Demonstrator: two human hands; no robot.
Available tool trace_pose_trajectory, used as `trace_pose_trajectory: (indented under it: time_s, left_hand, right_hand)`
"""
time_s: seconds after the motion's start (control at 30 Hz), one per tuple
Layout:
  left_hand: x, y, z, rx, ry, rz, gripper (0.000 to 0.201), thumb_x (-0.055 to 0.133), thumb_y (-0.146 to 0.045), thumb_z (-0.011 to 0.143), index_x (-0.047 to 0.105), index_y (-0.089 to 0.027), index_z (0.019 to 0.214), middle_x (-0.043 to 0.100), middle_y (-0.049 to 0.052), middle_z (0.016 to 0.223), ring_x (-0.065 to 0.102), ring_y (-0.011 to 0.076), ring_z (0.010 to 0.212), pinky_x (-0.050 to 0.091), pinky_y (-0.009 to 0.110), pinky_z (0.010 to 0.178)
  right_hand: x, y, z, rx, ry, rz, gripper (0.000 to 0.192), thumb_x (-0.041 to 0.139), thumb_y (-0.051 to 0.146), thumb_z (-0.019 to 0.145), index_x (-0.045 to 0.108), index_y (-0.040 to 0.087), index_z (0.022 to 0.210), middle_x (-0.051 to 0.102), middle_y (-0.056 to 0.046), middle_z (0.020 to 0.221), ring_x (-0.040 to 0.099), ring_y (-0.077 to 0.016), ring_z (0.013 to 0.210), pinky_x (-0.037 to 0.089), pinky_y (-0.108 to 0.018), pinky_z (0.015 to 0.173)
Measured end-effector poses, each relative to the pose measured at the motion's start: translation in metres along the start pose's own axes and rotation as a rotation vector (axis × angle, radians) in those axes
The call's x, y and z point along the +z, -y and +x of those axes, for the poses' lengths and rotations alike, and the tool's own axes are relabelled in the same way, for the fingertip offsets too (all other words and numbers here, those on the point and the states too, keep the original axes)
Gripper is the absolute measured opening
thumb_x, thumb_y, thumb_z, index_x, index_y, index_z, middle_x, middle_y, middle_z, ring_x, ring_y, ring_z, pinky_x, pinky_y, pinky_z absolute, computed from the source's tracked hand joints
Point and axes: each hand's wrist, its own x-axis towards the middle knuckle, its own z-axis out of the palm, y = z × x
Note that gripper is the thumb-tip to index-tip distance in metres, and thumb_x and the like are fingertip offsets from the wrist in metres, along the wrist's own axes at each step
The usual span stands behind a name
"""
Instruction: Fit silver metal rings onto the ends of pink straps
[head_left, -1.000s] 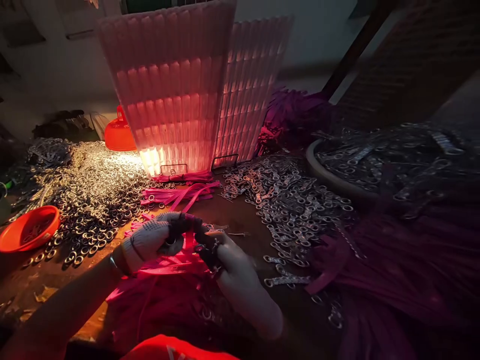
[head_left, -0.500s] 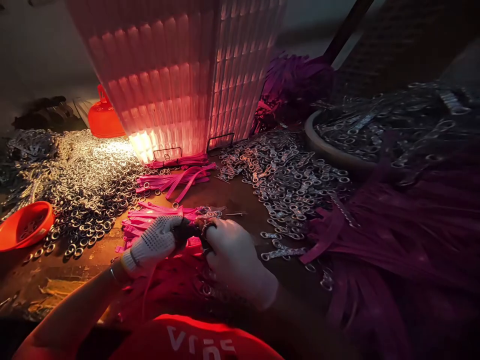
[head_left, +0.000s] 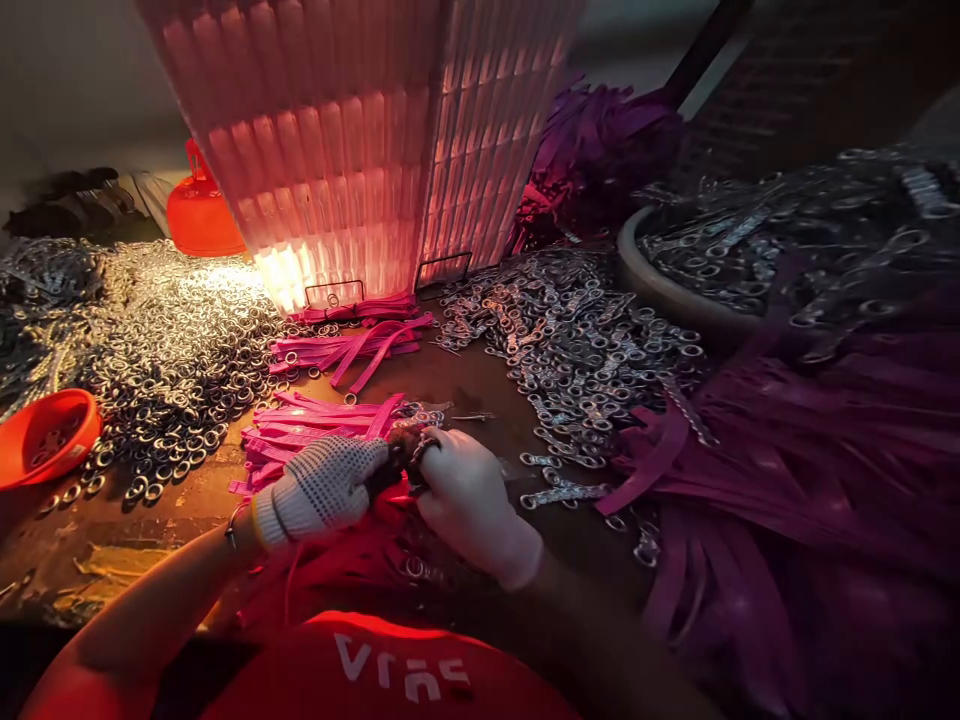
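Note:
My left hand (head_left: 326, 488), in a white knit glove with dark dots, is closed, its dark fingertips pinched together. My right hand (head_left: 469, 500), in a plain white glove, is closed too and meets the left fingertips. A small dark piece with a ring-like edge shows at the right fingers; what either hand grips is mostly hidden. Bright pink shows just below the fingertips. Behind the hands lies a bundle of pink straps (head_left: 300, 430) with metal ends at its right. More red-lit straps (head_left: 330, 575) hang or lie below my hands.
Metal rings (head_left: 195, 390) are heaped at left beside an orange bowl (head_left: 56, 465) and an orange lamp (head_left: 202, 215). A ribbed translucent panel (head_left: 337, 170) stands behind. Metal links (head_left: 592, 370) lie at right, near a full basin (head_left: 645, 270) and purple straps (head_left: 750, 520).
My left hand has moved right, closer against the right hand. The right hand has shifted slightly left and up. The camera view has tilted slightly.

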Motion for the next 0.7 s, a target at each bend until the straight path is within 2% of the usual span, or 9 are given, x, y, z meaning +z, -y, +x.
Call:
trace_pose_trajectory:
  time_s: [0.07, 0.17, 0.27, 0.37, 0.53, 0.6, 0.7]
  left_hand:
    - [0.003, 0.002, 0.0, -0.034, -0.02, -0.088, 0.015, 0.054, -0.018, 0.087, 0.068, -0.014, 0.088, 0.069, 0.005, 0.079, 0.058, 0.0158, 0.069, 0.04, 0.024, 0.063]
    - [0.006, 0.004, -0.001, -0.095, -0.093, -0.218, 0.025, 0.05, -0.03, 0.094, 0.067, -0.014, 0.083, 0.067, 0.003, 0.074, 0.057, 0.0141, 0.068, 0.039, 0.023, 0.061]
    - [0.012, 0.003, -0.004, -0.084, -0.16, -0.174, 0.022, 0.053, -0.026, 0.093, 0.066, -0.015, 0.08, 0.067, 0.002, 0.073, 0.056, 0.0132, 0.067, 0.037, 0.022, 0.061]
    - [0.019, 0.002, -0.008, -0.067, -0.189, -0.1, 0.019, 0.054, -0.022, 0.091, 0.065, -0.015, 0.077, 0.067, 0.002, 0.072, 0.055, 0.013, 0.066, 0.036, 0.023, 0.061]
    - [0.025, 0.002, -0.005, -0.058, -0.164, -0.024, 0.018, 0.053, -0.018, 0.089, 0.066, -0.015, 0.077, 0.066, 0.003, 0.071, 0.056, 0.0138, 0.065, 0.037, 0.024, 0.062]
    - [0.015, 0.001, -0.003, -0.019, -0.125, -0.019, 0.018, 0.052, -0.017, 0.088, 0.067, -0.015, 0.08, 0.068, 0.003, 0.073, 0.058, 0.0141, 0.067, 0.04, 0.024, 0.064]
    - [-0.02, 0.002, -0.005, 0.051, -0.023, 0.003, 0.02, 0.053, -0.014, 0.084, 0.071, -0.017, 0.091, 0.072, 0.003, 0.084, 0.063, 0.0151, 0.074, 0.046, 0.024, 0.069]
  right_hand:
    - [-0.009, 0.002, 0.005, 0.077, 0.09, 0.025, 0.027, 0.048, 0.003, 0.071, 0.066, 0.016, 0.085, 0.067, -0.01, 0.084, 0.054, -0.0203, 0.074, 0.034, -0.031, 0.066]
    - [-0.025, 0.004, 0.014, 0.088, 0.345, 0.033, 0.025, 0.052, 0.004, 0.071, 0.065, 0.016, 0.089, 0.07, -0.01, 0.088, 0.06, -0.0212, 0.077, 0.034, -0.03, 0.065]
    - [-0.032, 0.006, 0.02, 0.119, 0.501, -0.009, 0.027, 0.053, 0.004, 0.071, 0.064, 0.015, 0.093, 0.072, -0.011, 0.085, 0.064, -0.0229, 0.075, 0.032, -0.03, 0.061]
    - [-0.027, 0.008, 0.018, 0.116, 0.505, -0.057, 0.025, 0.052, 0.006, 0.074, 0.064, 0.013, 0.095, 0.073, -0.012, 0.081, 0.066, -0.0237, 0.071, 0.029, -0.031, 0.058]
    - [-0.011, 0.009, 0.007, -0.026, 0.44, -0.129, 0.013, 0.05, 0.013, 0.081, 0.063, 0.011, 0.084, 0.069, -0.015, 0.068, 0.063, -0.0231, 0.062, 0.021, -0.032, 0.053]
    - [-0.009, 0.008, 0.008, -0.069, 0.417, -0.121, 0.012, 0.05, 0.014, 0.083, 0.062, 0.012, 0.082, 0.068, -0.014, 0.067, 0.062, -0.022, 0.06, 0.02, -0.031, 0.054]
    - [-0.012, 0.005, 0.013, -0.088, 0.406, -0.099, 0.011, 0.053, 0.016, 0.082, 0.063, 0.013, 0.085, 0.068, -0.013, 0.069, 0.061, -0.0216, 0.06, 0.021, -0.031, 0.054]
